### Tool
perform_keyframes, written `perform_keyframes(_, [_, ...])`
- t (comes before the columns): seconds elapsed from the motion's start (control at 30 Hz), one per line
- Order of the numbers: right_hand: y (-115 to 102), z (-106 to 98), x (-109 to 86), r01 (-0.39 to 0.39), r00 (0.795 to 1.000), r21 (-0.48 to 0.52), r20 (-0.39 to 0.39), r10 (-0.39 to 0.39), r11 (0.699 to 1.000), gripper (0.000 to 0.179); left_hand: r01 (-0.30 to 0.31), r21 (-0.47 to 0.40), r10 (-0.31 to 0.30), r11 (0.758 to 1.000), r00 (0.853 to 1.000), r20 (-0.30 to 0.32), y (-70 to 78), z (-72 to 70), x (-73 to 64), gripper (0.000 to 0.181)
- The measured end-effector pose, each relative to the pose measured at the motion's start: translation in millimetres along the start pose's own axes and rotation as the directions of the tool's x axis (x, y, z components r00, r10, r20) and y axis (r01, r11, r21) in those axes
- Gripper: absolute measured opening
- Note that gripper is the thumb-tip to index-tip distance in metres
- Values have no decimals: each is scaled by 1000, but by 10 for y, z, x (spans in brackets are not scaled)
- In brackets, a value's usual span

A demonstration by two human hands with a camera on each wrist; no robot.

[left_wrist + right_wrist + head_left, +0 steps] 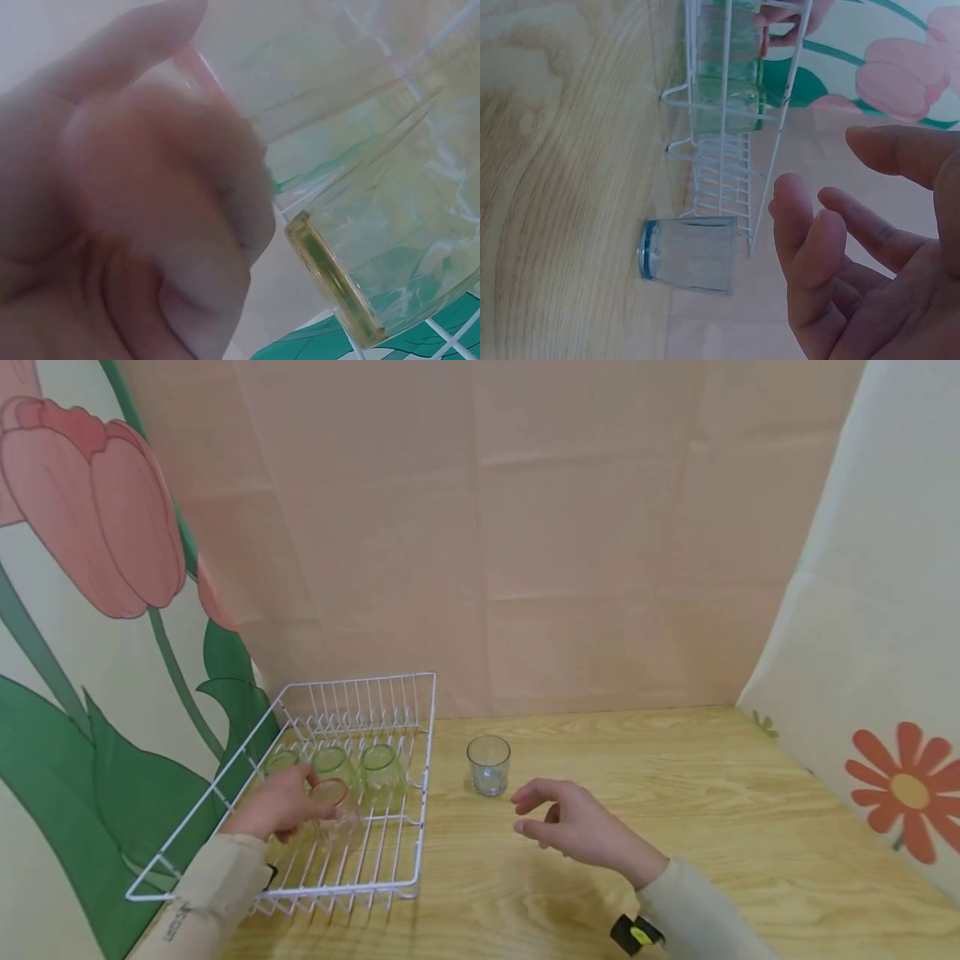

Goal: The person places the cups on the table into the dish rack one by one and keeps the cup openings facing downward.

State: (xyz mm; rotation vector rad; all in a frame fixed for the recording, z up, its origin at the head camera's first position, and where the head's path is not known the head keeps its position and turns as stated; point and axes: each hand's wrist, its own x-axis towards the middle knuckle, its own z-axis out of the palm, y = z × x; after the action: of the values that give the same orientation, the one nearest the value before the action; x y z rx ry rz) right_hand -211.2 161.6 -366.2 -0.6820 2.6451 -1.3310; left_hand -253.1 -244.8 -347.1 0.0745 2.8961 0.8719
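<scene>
My left hand [288, 802] reaches into the white wire dish rack [423, 793] and pinches a pink-tinted glass [339, 831] by its upper end. In the left wrist view, fingers [165, 150] curl at the pink edge of that clear glass [337, 165]. Behind it in the rack, green glasses [382, 770] stand in a row, the leftmost partly covered by the left hand. On the table to the rack's right stands an upright bluish clear glass [490, 768]. My right hand [577, 827] hovers just right of it, fingers loosely bent and apart, holding nothing.
A wood-grain table [675, 777] carries the rack and the bluish glass. A plain pinkish cloth [585, 543] hangs behind. Flower-printed sheets flank both sides; the one with tulips [97, 510] is close to the rack's left side.
</scene>
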Motion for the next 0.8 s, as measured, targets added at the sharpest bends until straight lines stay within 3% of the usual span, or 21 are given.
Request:
perform_keyframes(0.17, [73,-9,98,-14,1000,-56,-24,12,998,33,-26,57,28,998,999,-25,-8,-32,8,50])
perform_keyframes(0.37, [134,-7,241,-95,993,-91,-77,88,991,32,-36,58,37,998,999,-21,11,-74,0,50])
perform_keyframes(0.57, [197,35,385,-167,980,-93,-123,155,981,30,-7,53,7,999,1000,18,6,-78,9,47])
perform_keyframes(0.8, [267,43,516,-204,967,-95,-172,186,974,35,-27,56,22,998,997,80,45,-172,-31,66])
